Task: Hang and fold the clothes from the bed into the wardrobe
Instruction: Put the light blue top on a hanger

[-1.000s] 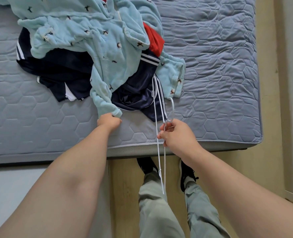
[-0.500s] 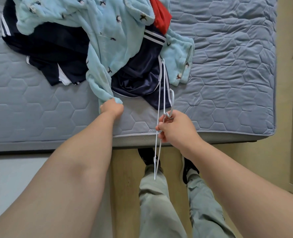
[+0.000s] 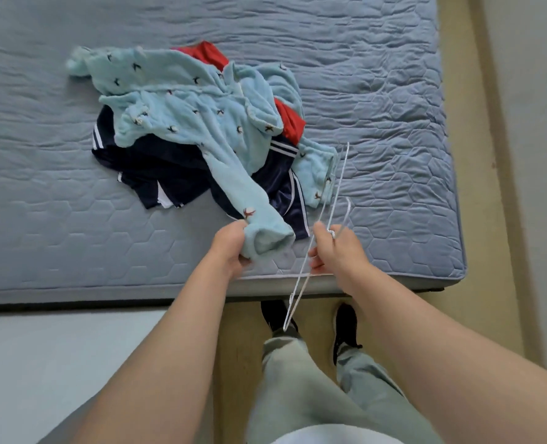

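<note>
A heap of clothes lies on the grey-blue quilted bed [image 3: 378, 91]. On top is a light blue fleece garment [image 3: 195, 120] with small dark motifs. Under it are a navy garment with white stripes [image 3: 169, 174] and a red one [image 3: 289, 123]. My left hand [image 3: 230, 248] grips the cuff of the fleece sleeve near the bed's front edge. My right hand [image 3: 336, 251] holds a thin white wire hanger [image 3: 325, 219] beside that cuff. The hanger slants from the bed down past the mattress edge.
I stand at the foot of the bed; my legs in pale green trousers [image 3: 314, 379] and dark shoes [image 3: 344, 328] are on the tan floor. A pale wall [image 3: 538, 187] runs along the right. Grey flooring [image 3: 57, 363] lies at lower left.
My left hand has pulled the fleece sleeve toward the bed's edge and turned the cuff up. The hanger has tilted to the right in my right hand. The camera view has tipped up.
</note>
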`<action>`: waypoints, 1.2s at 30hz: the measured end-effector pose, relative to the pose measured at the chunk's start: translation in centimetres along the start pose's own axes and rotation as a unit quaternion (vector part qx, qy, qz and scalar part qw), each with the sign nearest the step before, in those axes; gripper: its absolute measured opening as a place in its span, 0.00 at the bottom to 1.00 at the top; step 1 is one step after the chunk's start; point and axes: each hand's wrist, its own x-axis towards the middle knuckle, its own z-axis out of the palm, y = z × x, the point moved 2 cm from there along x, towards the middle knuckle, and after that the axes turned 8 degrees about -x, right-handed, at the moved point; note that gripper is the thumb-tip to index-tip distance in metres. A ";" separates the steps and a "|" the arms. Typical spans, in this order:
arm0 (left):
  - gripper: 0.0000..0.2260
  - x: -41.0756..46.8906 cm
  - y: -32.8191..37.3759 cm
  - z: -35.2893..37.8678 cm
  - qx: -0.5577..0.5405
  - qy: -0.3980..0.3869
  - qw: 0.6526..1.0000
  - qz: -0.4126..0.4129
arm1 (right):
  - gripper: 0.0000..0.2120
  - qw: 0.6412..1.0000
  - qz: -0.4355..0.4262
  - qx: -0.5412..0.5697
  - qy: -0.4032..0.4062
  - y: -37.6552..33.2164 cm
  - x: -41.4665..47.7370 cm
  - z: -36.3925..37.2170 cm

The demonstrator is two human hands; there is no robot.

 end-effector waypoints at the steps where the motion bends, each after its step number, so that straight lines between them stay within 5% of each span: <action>1: 0.10 -1.6 1.0 0.5 -0.003 -0.016 1.000 0.012 | 0.20 1.000 -0.009 -0.004 0.012 -0.6 -0.8 -0.8; 11: 0.14 -16.2 9.5 3.0 -0.023 -0.066 0.968 0.241 | 0.22 0.996 -0.005 0.066 0.055 -4.8 -5.3 -6.1; 18: 0.05 -24.7 10.9 5.0 -0.074 -0.147 0.936 0.310 | 0.23 0.979 0.031 0.185 -0.079 -7.3 -7.3 -7.9; 20: 0.09 -26.4 10.9 5.5 -0.086 -0.161 0.929 0.322 | 0.26 0.967 0.038 0.221 -0.121 -8.3 -7.6 -8.1; 26: 0.28 -29.9 9.5 5.7 -0.089 -0.222 0.923 0.301 | 0.32 0.936 0.021 0.276 -0.219 -10.4 -8.8 -8.1; 32: 0.19 -30.3 6.8 5.3 -0.046 -0.247 0.943 0.218 | 0.02 0.919 0.020 0.327 -0.220 -10.7 -9.1 -8.0; 36: 0.18 -28.1 5.8 3.2 0.016 -0.278 0.953 0.117 | 0.10 0.967 -0.003 0.214 -0.141 -10.0 -7.7 -7.9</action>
